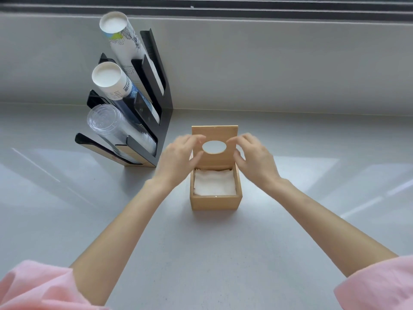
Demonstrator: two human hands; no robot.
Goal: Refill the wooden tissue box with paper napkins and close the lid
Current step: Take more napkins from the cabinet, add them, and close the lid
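While the lid stands raised, the scene reads as follows.

Bench: one pale grey bench [223, 253] carries everything, with a grey wall behind it.

Box: one wooden tissue box [215, 201] sits near the middle of the bench, its top open.

Lid: one wooden lid [214, 161] stands upright at the far edge of the box, with a single oval hole in it.

Napkins: one stack of white paper napkins [214, 183] lies inside the box, filling it from wall to wall and sitting a little below the rim.

Left hand: the left hand [178, 156] is at the lid's left edge, fingers spread wide and blurred; whether they touch the wood I cannot tell. It holds nothing.

Right hand: the right hand [254, 157] mirrors it at the lid's right edge, grip wide, nothing in it, contact likewise unclear.

Sleeves: two pink sleeves [38, 287] show at the bottom corners.

Cup rack: one black cup rack [164, 121] stands to the left of the box, apart from it, holding three slanted stacks: two of paper cups [109, 79] and one of clear plastic cups [105, 121].
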